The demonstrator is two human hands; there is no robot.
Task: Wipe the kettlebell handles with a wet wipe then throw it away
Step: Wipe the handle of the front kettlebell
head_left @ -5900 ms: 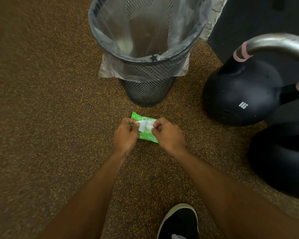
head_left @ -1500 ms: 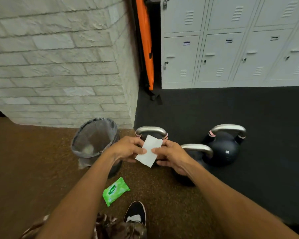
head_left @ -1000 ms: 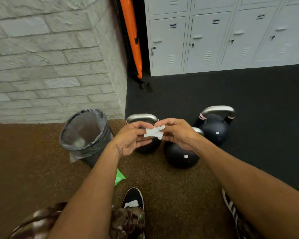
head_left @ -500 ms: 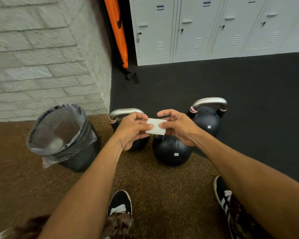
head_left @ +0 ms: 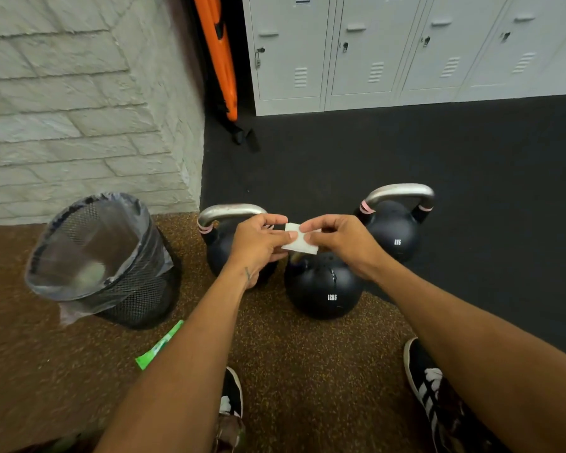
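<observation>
A folded white wet wipe [head_left: 298, 240] is pinched between my left hand [head_left: 258, 243] and my right hand [head_left: 340, 241], held in the air above the kettlebells. Three black kettlebells stand on the floor below: the left one [head_left: 221, 253] with a steel handle [head_left: 231, 212], the middle 12 kg one [head_left: 322, 289] whose handle is hidden behind my hands, and the right one [head_left: 394, 235] with a steel handle [head_left: 401, 192]. A black mesh bin [head_left: 111, 266] lined with a clear bag stands to the left.
A green wet wipe pack [head_left: 159, 346] lies on the brown floor beside my left forearm. My two shoes [head_left: 231, 395] are at the bottom. A white brick wall [head_left: 79, 109], an orange board [head_left: 218, 53] and grey lockers [head_left: 406, 50] are behind.
I took the wipe out of the green pack on the floor and stood up. Since then my hands have folded it into a small rectangle over the kettlebells.
</observation>
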